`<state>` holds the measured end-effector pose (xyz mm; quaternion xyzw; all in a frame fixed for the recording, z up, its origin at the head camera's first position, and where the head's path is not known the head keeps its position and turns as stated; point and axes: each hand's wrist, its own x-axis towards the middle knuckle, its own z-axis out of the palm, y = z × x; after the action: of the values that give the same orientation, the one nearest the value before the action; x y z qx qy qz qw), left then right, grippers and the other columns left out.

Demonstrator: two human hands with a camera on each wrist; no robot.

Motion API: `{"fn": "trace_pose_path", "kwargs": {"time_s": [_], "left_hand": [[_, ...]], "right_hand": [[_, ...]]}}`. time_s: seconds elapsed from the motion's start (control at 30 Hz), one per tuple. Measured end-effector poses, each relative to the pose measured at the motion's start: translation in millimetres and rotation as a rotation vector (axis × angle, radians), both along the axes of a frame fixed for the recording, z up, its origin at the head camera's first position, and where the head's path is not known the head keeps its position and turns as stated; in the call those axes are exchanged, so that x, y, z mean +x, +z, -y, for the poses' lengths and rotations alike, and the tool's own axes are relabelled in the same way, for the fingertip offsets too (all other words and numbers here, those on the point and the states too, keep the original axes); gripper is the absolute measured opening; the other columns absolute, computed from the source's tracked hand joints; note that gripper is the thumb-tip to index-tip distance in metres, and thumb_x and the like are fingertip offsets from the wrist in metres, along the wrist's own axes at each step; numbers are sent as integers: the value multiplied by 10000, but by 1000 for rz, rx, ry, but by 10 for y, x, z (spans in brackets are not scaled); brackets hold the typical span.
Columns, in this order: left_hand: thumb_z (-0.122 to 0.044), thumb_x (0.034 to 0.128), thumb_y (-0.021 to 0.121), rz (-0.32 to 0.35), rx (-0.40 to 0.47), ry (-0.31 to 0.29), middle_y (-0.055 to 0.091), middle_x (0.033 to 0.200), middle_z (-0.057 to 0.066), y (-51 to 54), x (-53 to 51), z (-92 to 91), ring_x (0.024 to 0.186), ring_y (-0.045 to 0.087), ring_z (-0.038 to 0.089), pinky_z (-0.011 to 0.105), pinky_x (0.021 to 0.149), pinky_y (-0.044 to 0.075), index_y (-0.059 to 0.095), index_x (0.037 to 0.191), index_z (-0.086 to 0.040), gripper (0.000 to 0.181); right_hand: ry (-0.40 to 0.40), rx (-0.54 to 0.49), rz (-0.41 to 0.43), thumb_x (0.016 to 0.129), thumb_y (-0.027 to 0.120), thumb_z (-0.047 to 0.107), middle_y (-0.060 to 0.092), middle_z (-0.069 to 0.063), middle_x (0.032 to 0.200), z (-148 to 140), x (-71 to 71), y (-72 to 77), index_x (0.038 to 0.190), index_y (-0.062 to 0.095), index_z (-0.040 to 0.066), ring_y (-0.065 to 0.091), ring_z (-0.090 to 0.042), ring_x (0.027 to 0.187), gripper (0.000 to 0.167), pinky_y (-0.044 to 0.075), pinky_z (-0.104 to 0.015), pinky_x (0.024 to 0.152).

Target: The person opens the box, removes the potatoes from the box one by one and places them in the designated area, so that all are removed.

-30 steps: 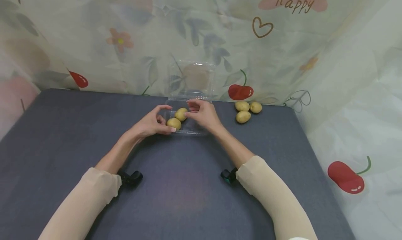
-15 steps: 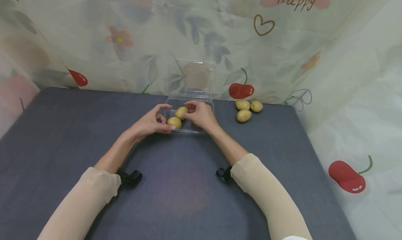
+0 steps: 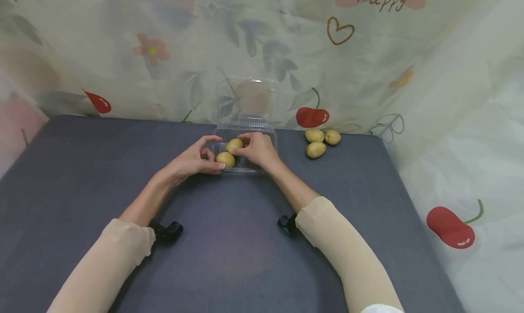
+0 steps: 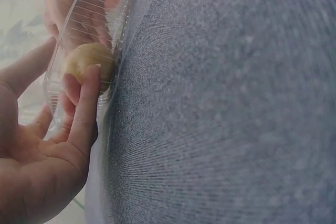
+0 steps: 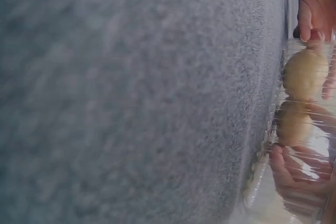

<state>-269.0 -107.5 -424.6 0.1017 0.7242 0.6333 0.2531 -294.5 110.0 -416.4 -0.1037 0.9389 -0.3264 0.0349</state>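
A clear plastic clamshell box (image 3: 249, 171) sits near the table's back edge, its lid (image 3: 247, 103) raised against the curtain. Two small potatoes lie inside at the left: a front potato (image 3: 225, 159) and a rear potato (image 3: 234, 146). My left hand (image 3: 194, 157) grips the box's left end, thumb at the front corner and forefinger toward the back. With thumb and fingers, my right hand (image 3: 258, 150) holds the rear potato inside the box. Through the clear wall, the right wrist view shows both potatoes (image 5: 304, 74) and my right fingers (image 5: 281, 169).
Three more potatoes (image 3: 315, 150) are grouped on the table to the right of the box. A dark grey cloth (image 3: 229, 240) covers the table. The patterned curtain (image 3: 163, 85) hangs along the back edge, with a pale sheet (image 3: 471, 144) at the right.
My right hand has moved slightly left and closed its fingers in around the rear potato. The left hand keeps its place on the box. The head view has shifted a little.
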Motion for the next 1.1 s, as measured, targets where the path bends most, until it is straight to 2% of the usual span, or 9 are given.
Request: {"fn": "trace_pose_path", "kwargs": {"time_s": [0.17, 0.5, 0.73, 1.1], "left_hand": [[-12, 892, 732, 5, 17, -7, 500, 836, 93, 0, -3, -10, 808, 664, 250, 452, 876, 564, 266, 1517, -127, 789], [-17, 894, 731, 18, 9, 11, 520, 847, 100, 6, -3, -7, 825, 664, 267, 450, 871, 566, 269, 1513, -130, 781], [-26, 889, 740, 20, 10, 5, 529, 841, 108, 12, 5, -2, 845, 669, 291, 462, 881, 561, 253, 1526, -129, 809], [-47, 878, 759, 23, 2, 7, 548, 865, 118, 21, 3, 9, 857, 676, 297, 456, 877, 563, 266, 1519, -133, 814]], "right_hand": [[-22, 20, -7, 816, 825, 391, 733, -31, 1046, 14, -6, 2, 1209, 712, 84, 668, -140, 937, 511, 532, -295, 792], [-14, 12, -20, 819, 828, 369, 732, -29, 1055, 29, -2, -19, 1206, 709, 87, 676, -132, 950, 493, 535, -286, 796], [-45, 20, -31, 798, 842, 392, 740, -14, 1026, 13, 2, -11, 1216, 717, 96, 671, -121, 908, 527, 530, -274, 746], [-29, -120, -27, 789, 856, 354, 750, -30, 1035, -35, 1, -3, 1219, 715, 103, 712, -109, 907, 518, 537, -270, 758]]}}
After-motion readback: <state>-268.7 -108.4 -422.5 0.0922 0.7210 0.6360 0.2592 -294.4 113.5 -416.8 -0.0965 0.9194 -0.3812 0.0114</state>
